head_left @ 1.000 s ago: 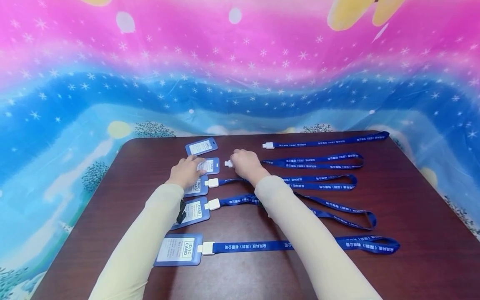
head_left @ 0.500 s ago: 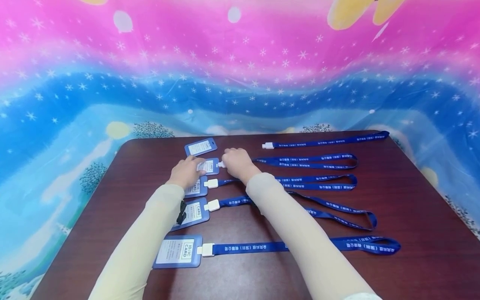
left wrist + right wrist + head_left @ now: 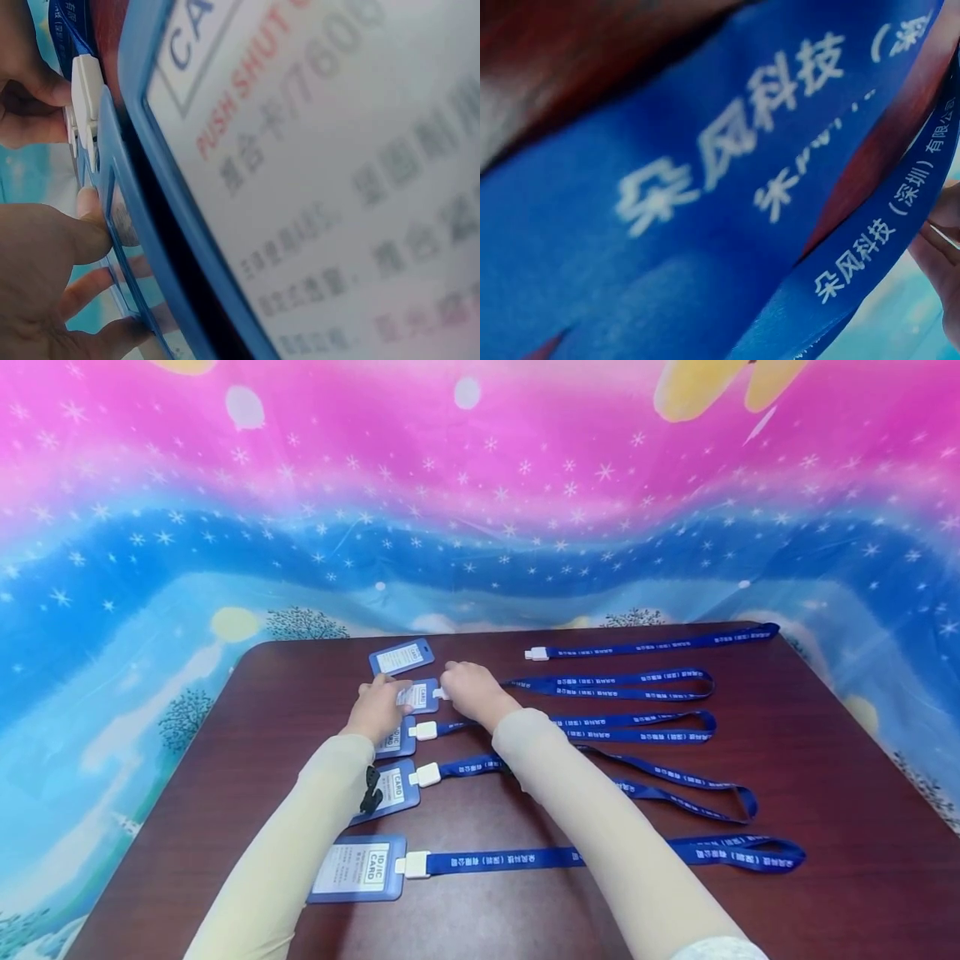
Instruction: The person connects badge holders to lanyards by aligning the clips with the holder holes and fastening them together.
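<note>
My left hand (image 3: 377, 706) grips a blue-framed ID badge holder (image 3: 427, 695) on the table, thumb at one side and fingers at the other. In the left wrist view those fingers show through the holder's clear window (image 3: 124, 214). My right hand (image 3: 474, 693) pinches the white clip (image 3: 86, 90) of a blue lanyard (image 3: 630, 683). That clip meets the slotted end of the holder; whether it is fastened I cannot tell. The lanyard's loop trails rightward over the table. In the right wrist view, blue printed strap (image 3: 727, 150) covers most of the picture, part of a hand (image 3: 939, 274) at its right edge.
Nearer me lie several badge holders joined to lanyards, among them one badge (image 3: 360, 868) at the front. Farther back are a loose badge holder (image 3: 402, 657) and a lanyard with a white clip (image 3: 536, 653). A patterned cloth (image 3: 480, 543) hangs behind the table (image 3: 840, 827).
My right hand has moved left with the white clip, from apart to against the holder's end, pulling the lanyard left. The left hand stays at the holder.
</note>
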Action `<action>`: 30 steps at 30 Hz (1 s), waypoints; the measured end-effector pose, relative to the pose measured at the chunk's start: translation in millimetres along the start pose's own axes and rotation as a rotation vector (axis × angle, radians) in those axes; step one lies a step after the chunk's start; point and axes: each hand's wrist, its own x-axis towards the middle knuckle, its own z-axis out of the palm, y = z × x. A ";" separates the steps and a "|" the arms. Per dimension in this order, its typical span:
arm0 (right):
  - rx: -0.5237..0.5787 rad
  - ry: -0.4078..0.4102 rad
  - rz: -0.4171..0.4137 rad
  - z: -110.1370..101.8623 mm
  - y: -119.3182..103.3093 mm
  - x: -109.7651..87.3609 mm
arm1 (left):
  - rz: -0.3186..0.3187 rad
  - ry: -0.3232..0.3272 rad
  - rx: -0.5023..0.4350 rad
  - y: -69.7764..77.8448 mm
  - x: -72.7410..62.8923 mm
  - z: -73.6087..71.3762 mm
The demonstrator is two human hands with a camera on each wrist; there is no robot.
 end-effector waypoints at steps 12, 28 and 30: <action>0.020 0.013 0.004 -0.3 -4.5 0.3 | 0.014 0.023 0.001 3.6 -3.4 -2.3; 0.090 0.031 -0.031 2.7 9.7 -7.7 | 0.035 -0.037 0.067 -1.5 -6.0 -3.9; 0.113 0.031 -0.035 1.0 13.7 -10.7 | 0.054 -0.016 0.081 -1.7 -6.8 -4.2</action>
